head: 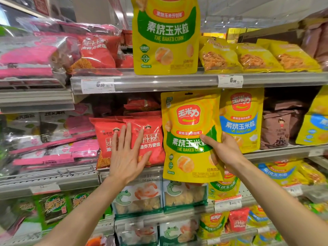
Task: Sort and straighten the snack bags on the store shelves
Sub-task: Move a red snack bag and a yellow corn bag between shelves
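Note:
My right hand grips a yellow baked-corn bag with a green band by its right edge, thumb across the front, holding it upright in front of the middle shelf. My left hand lies flat with straight fingers on two red noodle-snack bags standing just left of the yellow bag. A matching yellow-green corn bag stands on the shelf above. A yellow corn bag with a blue band stands right behind my right hand.
Pink packs and seaweed packs fill the left bay. Yellow chip bags lie on the upper shelf at right, brown bags on the middle shelf. Lower shelves hold crocodile-print snack bags and more corn bags. Price tags line the rails.

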A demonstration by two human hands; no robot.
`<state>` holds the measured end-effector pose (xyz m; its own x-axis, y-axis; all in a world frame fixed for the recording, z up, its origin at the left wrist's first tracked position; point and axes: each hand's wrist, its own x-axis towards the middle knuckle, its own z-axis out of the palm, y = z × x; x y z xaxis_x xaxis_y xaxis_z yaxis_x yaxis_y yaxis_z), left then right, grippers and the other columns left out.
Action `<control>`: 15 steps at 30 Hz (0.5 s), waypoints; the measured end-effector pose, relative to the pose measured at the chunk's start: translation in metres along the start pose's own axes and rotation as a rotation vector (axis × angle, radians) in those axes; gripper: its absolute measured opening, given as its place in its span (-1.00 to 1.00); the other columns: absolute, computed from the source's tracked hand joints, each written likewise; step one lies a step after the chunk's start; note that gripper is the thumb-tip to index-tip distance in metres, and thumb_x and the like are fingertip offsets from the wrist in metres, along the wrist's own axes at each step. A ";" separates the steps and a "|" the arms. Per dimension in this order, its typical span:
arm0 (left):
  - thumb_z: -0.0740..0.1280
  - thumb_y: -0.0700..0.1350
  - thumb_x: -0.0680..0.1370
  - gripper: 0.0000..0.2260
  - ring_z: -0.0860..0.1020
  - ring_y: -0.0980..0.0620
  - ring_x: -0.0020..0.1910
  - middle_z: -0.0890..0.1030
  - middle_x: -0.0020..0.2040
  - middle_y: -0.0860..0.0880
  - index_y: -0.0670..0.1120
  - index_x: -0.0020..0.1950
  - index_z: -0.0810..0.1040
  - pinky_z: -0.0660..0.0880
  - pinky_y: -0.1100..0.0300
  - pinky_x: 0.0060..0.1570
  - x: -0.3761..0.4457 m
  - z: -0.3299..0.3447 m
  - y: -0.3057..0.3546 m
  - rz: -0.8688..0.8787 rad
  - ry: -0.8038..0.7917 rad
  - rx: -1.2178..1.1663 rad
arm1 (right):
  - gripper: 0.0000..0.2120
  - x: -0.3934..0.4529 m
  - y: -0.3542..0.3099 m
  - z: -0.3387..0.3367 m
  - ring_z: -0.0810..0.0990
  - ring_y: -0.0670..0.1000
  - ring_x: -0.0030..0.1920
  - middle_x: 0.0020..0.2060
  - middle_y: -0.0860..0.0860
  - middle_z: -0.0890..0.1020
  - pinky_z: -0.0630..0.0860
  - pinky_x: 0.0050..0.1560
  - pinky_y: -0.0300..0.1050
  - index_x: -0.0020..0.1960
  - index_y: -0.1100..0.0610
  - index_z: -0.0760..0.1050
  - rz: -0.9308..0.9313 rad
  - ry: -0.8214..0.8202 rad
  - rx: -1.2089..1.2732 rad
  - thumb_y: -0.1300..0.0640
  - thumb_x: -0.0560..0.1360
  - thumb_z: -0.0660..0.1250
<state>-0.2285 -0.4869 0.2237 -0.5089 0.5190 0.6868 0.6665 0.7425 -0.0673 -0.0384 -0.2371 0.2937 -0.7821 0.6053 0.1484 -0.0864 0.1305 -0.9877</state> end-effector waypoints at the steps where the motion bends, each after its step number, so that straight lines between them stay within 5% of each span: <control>1: 0.02 0.33 0.62 -0.30 -0.15 -0.18 0.65 -0.15 0.66 -0.20 0.03 0.67 -0.06 -0.04 -0.27 0.56 0.001 0.001 0.000 0.004 -0.012 0.005 | -0.76 0.000 0.000 -0.001 0.58 -0.19 -0.56 -0.39 -0.10 0.71 0.44 -0.55 -0.32 0.15 0.20 0.57 0.001 -0.004 0.001 0.12 0.54 0.46; 6: -0.05 0.38 0.61 -0.30 -0.17 -0.17 0.64 -0.17 0.67 -0.15 0.10 0.66 -0.11 -0.12 -0.37 0.52 0.010 0.008 0.008 -0.018 -0.044 0.035 | -0.74 0.002 0.001 -0.007 0.76 0.00 -0.17 -0.08 -0.04 0.78 0.68 -0.17 0.04 0.18 0.08 0.60 0.000 0.025 0.001 0.07 0.52 0.49; 10: -0.08 0.41 0.61 -0.31 -0.19 -0.18 0.64 -0.16 0.67 -0.13 0.13 0.66 -0.13 -0.17 -0.39 0.51 0.018 0.017 0.020 -0.044 -0.043 0.062 | -0.74 0.005 0.001 -0.012 0.66 -0.22 -0.43 -0.11 0.00 0.74 0.51 -0.47 -0.33 0.20 0.14 0.58 -0.005 0.037 0.014 0.12 0.54 0.47; 15: -0.13 0.41 0.61 -0.31 -0.21 -0.18 0.64 -0.20 0.67 -0.11 0.14 0.65 -0.18 -0.18 -0.39 0.51 0.030 0.020 0.021 -0.086 -0.086 0.077 | -0.72 0.006 0.003 -0.011 0.75 -0.14 -0.18 -0.07 -0.11 0.76 0.59 -0.32 -0.32 0.21 0.08 0.59 -0.018 0.014 0.016 0.09 0.52 0.49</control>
<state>-0.2408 -0.4467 0.2287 -0.6091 0.4841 0.6282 0.5763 0.8144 -0.0688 -0.0362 -0.2244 0.2922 -0.7715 0.6141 0.1667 -0.1105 0.1286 -0.9855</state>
